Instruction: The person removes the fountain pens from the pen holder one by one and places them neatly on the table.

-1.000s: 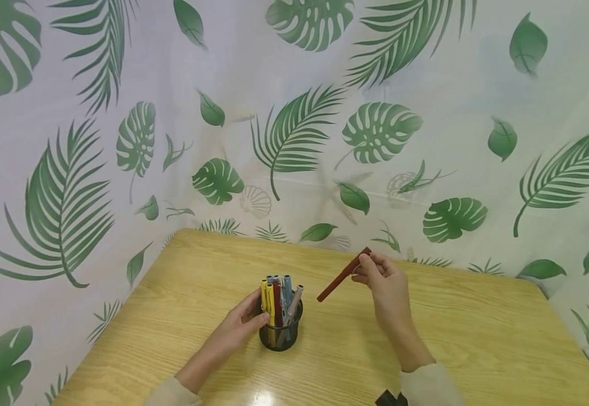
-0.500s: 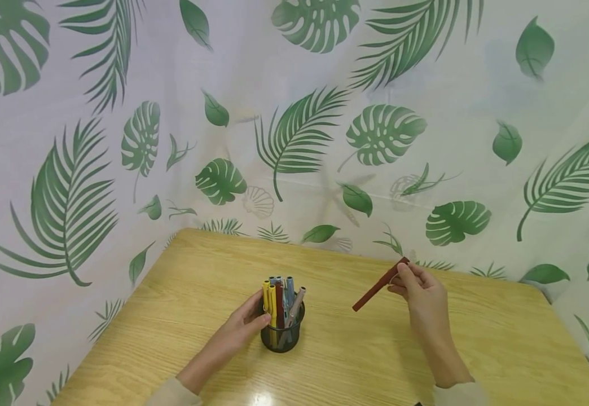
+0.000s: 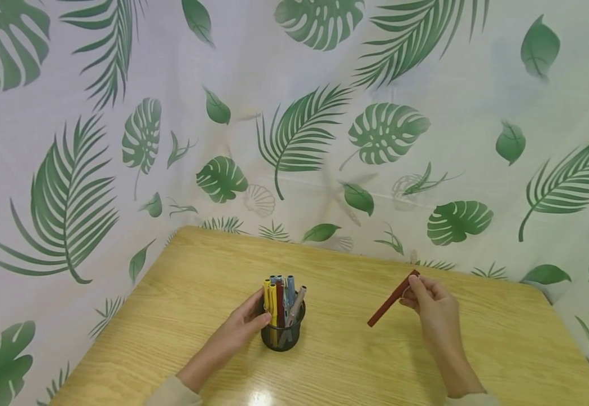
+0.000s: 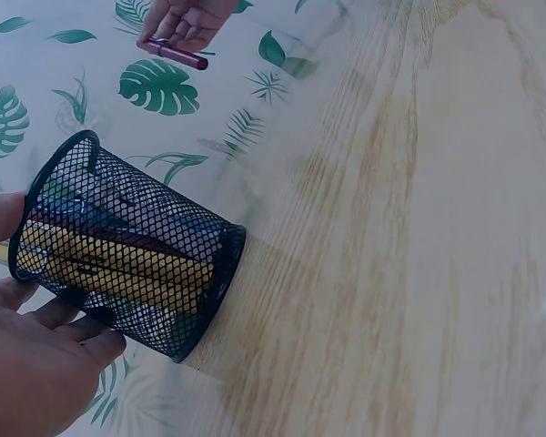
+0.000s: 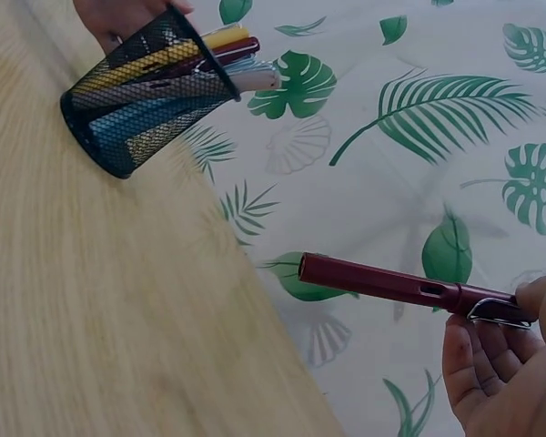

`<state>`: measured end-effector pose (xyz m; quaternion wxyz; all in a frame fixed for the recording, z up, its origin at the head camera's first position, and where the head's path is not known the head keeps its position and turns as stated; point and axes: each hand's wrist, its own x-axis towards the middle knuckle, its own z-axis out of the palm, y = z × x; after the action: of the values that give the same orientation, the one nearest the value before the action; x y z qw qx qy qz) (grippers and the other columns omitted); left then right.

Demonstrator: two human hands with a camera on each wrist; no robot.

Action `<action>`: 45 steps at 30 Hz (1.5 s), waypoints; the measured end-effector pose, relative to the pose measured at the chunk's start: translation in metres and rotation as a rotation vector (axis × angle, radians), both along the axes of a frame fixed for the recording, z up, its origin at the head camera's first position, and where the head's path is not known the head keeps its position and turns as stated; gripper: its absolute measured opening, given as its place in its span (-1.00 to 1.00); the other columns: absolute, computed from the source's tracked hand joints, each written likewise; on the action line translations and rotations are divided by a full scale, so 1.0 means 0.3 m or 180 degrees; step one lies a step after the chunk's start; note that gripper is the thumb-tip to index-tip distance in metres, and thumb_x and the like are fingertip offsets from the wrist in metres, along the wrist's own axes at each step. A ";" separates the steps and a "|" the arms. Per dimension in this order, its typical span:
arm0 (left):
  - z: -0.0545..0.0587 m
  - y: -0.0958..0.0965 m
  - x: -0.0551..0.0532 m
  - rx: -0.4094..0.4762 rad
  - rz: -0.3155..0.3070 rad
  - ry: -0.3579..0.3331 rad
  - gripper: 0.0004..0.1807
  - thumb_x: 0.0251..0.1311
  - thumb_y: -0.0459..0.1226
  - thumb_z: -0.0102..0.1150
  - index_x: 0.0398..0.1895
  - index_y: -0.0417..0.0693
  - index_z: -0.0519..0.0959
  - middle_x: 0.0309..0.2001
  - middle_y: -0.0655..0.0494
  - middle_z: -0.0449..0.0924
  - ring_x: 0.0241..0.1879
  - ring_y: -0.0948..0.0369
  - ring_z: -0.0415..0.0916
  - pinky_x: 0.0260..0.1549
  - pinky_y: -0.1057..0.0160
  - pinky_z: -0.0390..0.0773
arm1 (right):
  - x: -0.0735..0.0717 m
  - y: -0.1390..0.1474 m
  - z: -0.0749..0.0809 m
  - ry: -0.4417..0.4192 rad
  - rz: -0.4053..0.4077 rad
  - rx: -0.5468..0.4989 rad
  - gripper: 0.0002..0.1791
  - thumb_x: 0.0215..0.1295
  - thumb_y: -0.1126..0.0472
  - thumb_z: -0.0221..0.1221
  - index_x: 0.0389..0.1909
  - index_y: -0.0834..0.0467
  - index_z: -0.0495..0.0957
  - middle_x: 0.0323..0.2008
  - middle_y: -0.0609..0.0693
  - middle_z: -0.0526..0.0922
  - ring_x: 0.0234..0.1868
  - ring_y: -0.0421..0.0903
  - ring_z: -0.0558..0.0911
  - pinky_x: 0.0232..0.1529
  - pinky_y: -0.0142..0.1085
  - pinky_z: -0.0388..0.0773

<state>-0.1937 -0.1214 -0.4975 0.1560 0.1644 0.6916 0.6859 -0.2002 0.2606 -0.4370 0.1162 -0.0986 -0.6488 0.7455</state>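
A black mesh pen cup [image 4: 136,246] stands upright on the table, packed with several pens: yellow pens [image 3: 272,301], a dark red one [image 3: 280,304], blue ones and a grey one [image 3: 297,303] that leans right. My left hand [image 3: 236,332] grips the cup from its left side, thumb near the rim. Off to the right, my right hand [image 3: 439,310] pinches a dark red pen [image 5: 382,280] by its clip end between thumb and fingers. This pen slants above the table, its free end pointing down toward the cup's side. Its silver clip [image 5: 500,314] shows beside the fingers.
The wood-grain table [image 3: 345,361] fills the lower part of the head view. Behind it and along its left side hangs a white sheet [image 3: 304,73] printed with green leaves, reaching the table's back edge.
My right hand has carried the dark red pen rightward, away from the cup, and lowered it a little toward the table. The left hand keeps its grip on the cup.
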 end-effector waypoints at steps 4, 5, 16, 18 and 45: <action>0.001 -0.001 0.001 0.0008 -0.0023 0.0005 -0.22 0.59 -0.20 0.02 0.69 -0.11 -0.10 0.63 -0.27 -0.10 0.59 -0.20 -0.12 0.49 -0.13 0.05 | -0.001 -0.008 -0.031 -0.0158 0.0002 0.0139 -0.66 0.50 0.08 0.23 -0.04 0.34 0.57 -0.38 -0.06 0.67 -0.30 -0.20 0.69 -0.15 -0.37 0.72; 0.001 -0.001 0.002 0.0003 -0.0020 0.0007 -0.22 0.59 -0.19 0.02 0.69 -0.11 -0.10 0.63 -0.27 -0.10 0.59 -0.20 -0.11 0.49 -0.13 0.05 | -0.001 -0.011 -0.039 -0.0189 0.0010 0.0170 -0.64 0.50 0.08 0.23 -0.03 0.35 0.56 -0.38 -0.06 0.67 -0.31 -0.20 0.69 -0.15 -0.37 0.72; -0.007 -0.004 0.003 -0.0061 0.0044 0.0029 -0.21 0.58 -0.15 0.05 0.69 -0.10 -0.09 0.63 -0.26 -0.11 0.59 -0.20 -0.14 0.49 -0.15 0.03 | 0.001 -0.072 -0.105 -0.0408 0.0288 0.0491 -0.52 0.56 0.05 0.16 0.12 0.44 0.49 -0.32 -0.04 0.67 -0.28 -0.18 0.69 -0.11 -0.35 0.71; -0.009 -0.002 0.001 -0.0076 0.0069 0.0024 -0.20 0.57 -0.15 0.06 0.69 -0.09 -0.08 0.63 -0.25 -0.12 0.59 -0.20 -0.15 0.49 -0.14 0.02 | -0.001 -0.083 -0.115 -0.0421 0.0298 0.0509 -0.53 0.56 0.06 0.17 0.10 0.43 0.50 -0.33 -0.04 0.67 -0.29 -0.17 0.69 -0.11 -0.34 0.72; -0.004 0.006 0.005 -0.0032 0.0058 -0.0010 -0.22 0.58 -0.17 0.04 0.68 -0.11 -0.07 0.64 -0.24 -0.15 0.60 -0.18 -0.20 0.51 -0.12 -0.02 | -0.011 -0.193 -0.195 -0.0647 0.0526 0.1012 -0.57 0.55 0.13 0.19 0.12 0.46 0.53 -0.34 0.05 0.71 -0.33 -0.12 0.68 -0.28 -0.34 0.69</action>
<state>-0.1923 -0.1196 -0.4986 0.1516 0.1562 0.6962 0.6840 -0.2036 0.2028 -0.4955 0.0027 -0.1002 -0.7726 0.6270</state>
